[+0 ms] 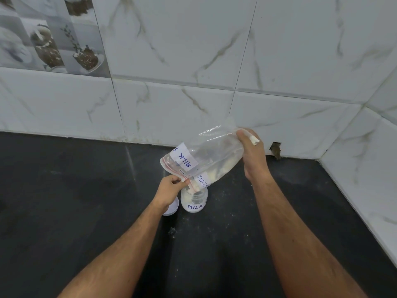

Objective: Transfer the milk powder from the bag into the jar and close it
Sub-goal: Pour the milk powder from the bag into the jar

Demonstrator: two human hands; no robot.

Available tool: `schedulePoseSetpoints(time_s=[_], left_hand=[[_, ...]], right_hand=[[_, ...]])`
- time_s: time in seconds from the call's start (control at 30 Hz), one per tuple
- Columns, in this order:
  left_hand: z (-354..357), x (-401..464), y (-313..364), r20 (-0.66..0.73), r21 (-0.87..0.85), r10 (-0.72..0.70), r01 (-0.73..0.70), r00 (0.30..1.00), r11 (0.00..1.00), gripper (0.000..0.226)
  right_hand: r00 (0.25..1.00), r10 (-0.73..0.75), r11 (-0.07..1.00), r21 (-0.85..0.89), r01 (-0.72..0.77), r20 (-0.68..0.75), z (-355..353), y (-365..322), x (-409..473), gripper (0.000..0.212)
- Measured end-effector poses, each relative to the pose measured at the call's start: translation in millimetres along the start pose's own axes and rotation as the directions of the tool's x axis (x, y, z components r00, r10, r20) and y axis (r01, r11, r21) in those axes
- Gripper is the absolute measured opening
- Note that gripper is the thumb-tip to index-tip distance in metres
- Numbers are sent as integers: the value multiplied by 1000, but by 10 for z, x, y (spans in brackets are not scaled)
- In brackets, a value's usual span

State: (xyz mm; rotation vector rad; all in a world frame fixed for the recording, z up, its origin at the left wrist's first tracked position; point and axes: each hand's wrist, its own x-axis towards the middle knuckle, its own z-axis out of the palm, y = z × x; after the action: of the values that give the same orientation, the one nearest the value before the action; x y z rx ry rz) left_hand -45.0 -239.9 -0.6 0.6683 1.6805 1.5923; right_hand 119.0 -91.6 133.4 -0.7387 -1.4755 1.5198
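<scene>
A clear zip bag [211, 154] with a white "MILK" label is held tilted, its mouth pointing down into a small clear jar [194, 201] labelled "MILK". White powder lies in the bag's lower side and in the jar. My right hand [252, 154] grips the bag's raised bottom end. My left hand [169, 188] pinches the bag's red-striped zip edge right at the jar's mouth. The jar's white lid [173, 208] lies on the counter just left of the jar, partly hidden by my left wrist.
The dark counter [86, 201] has specks of spilled powder around and in front of the jar. White marble-look tiled walls stand behind and to the right, meeting in a corner at the far right.
</scene>
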Motion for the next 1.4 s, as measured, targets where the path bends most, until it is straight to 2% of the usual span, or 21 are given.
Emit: schedulePoseSetpoints(time_s=[0.17,0.3,0.37,0.43,0.5,0.63,0.8,0.9,1.03,1.13,1.33,1.4], left_hand=[[12,-12,-40,-20,-15,9,-10,1000,1000,10],[22,-24,-49,-24,-24,-1,0,1000,1000,6],[19,-30,-45,-22,-34,-3,3,1000,999,5],[16,-35,-41,-22,-30,-6,5,1000,1000,6],[10,-46,-30,-27,-3,-2,2,1000,1000,11],[-3,-39,-37,-26,26,10,-9,1000,1000,13],[4,-33,-40,-29,27,13,-13,999,1000,12],[-1,-36,-50,-30,17,17,-17,999,1000,8],[5,-42,-51,-37,28,22,-21,999,999,11],[9,-43,-48,-47,32,16,-15,999,999,15],[20,-79,-3,-46,22,-3,4,999,1000,9],[21,-86,9,-42,27,-10,11,999,1000,7]], right_hand=[[1000,-10,1000,-1,10,-8,-9,30,-1,20],[1000,-6,1000,-17,6,-4,-12,31,-4,31],[1000,2,1000,-31,-2,6,-2,8,-28,44],[1000,20,999,-27,-19,20,25,-21,-73,72],[998,59,997,48,-58,-7,48,-30,-110,95],[977,209,897,407,-175,-39,-19,45,-129,103],[975,215,872,439,-218,57,-79,105,-205,119],[976,180,895,392,-213,120,-79,82,-244,115],[984,177,922,347,-174,22,-86,117,-211,101],[985,166,936,310,-169,34,-81,93,-208,106],[986,160,929,331,-164,41,-91,120,-227,101],[984,179,918,361,-162,-12,-74,154,-218,98]])
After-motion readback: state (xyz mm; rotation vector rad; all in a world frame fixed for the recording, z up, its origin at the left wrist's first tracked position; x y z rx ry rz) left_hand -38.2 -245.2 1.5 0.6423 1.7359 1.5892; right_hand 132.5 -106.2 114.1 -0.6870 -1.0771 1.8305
